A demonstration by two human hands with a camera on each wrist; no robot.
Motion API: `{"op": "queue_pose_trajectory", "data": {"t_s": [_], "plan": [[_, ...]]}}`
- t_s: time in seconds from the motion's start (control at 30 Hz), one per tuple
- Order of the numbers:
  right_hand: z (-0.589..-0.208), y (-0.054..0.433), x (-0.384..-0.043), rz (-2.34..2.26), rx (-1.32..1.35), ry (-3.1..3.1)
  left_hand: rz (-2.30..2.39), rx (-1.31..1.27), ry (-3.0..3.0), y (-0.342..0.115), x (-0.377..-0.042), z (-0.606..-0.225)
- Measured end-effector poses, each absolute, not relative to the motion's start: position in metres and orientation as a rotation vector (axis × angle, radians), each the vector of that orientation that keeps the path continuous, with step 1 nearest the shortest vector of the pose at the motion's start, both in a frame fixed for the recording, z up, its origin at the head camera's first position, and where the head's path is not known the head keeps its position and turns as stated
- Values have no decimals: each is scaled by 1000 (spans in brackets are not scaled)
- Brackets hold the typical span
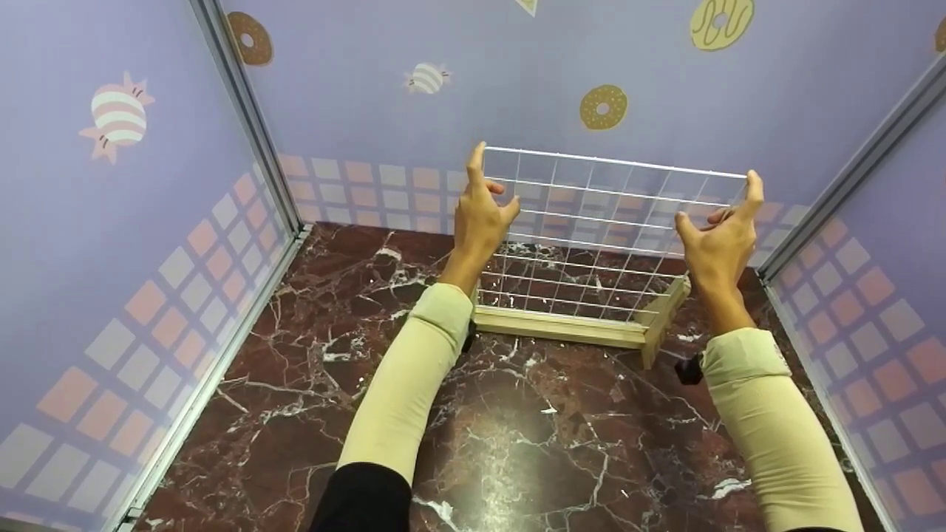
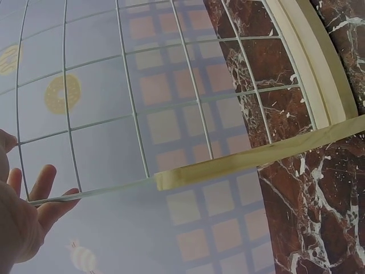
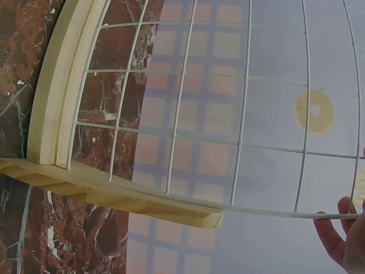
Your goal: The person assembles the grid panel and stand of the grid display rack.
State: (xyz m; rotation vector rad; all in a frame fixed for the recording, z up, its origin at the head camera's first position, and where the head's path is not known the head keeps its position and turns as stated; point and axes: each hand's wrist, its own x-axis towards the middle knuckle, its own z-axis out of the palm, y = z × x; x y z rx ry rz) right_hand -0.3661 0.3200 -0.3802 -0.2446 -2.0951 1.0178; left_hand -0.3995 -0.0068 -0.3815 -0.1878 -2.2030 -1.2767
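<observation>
A white wire grid panel (image 1: 596,159) stands upright, leaning slightly back, its lower edge set in a pale wooden base (image 1: 562,328). My left hand (image 1: 482,216) holds the panel's left edge, the index finger reaching up to the top corner. On the opposite edge, my right hand (image 1: 720,245) grips in the same way, its index finger at the top right corner. In the left wrist view the side wire (image 2: 114,189) passes between thumb and fingers. A wooden side piece (image 3: 114,194) runs along the panel's lower side in the right wrist view.
Dark red marble-patterned flooring (image 1: 295,428) lies under the base, with small white flecks scattered on it. Purple panels (image 1: 355,111) with printed sweets and squares enclose the space behind and on both sides. Metal strips (image 1: 255,125) run along their corners.
</observation>
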Motion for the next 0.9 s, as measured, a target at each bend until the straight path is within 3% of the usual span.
{"op": "queue_pose_trajectory", "data": {"t_s": [0.9], "plan": [[-400,318,-365,1022,-258,-2108,-1320,-176,-2220,-5,-398,-401]]}}
